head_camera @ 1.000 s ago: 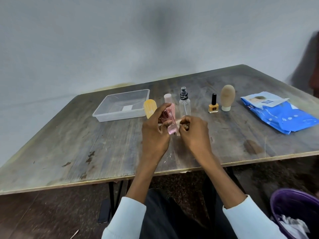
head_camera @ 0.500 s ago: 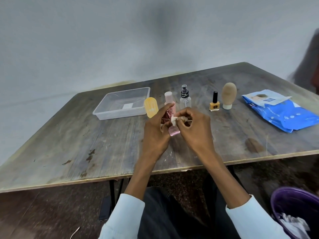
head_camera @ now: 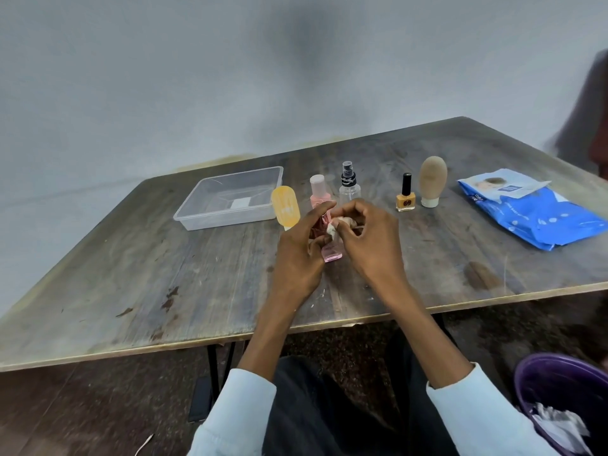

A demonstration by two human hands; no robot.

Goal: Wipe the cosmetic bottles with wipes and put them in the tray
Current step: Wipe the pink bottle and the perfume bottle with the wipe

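My left hand [head_camera: 301, 248] grips a small pink bottle [head_camera: 332, 253] above the table, only its lower end showing. My right hand [head_camera: 368, 238] presses a crumpled white wipe [head_camera: 332, 230] against the bottle's side. Behind my hands stand a yellow flat bottle [head_camera: 285, 205], a pink bottle with a pale cap [head_camera: 318, 190], a clear spray bottle [head_camera: 348, 184], an orange nail polish [head_camera: 405, 195] and a beige tube [head_camera: 432, 184]. The clear plastic tray [head_camera: 197, 209] sits at the back left and holds no bottles.
A blue pack of wipes [head_camera: 539, 215] lies at the right on the worn wooden table [head_camera: 131, 274]. A purple bin [head_camera: 539, 380] with crumpled white wipes stands on the floor at the lower right. A wall runs behind the table.
My right hand has closed in against the pink bottle with the wipe, and both hands have shifted slightly away from me. The bottles on the table have not moved.
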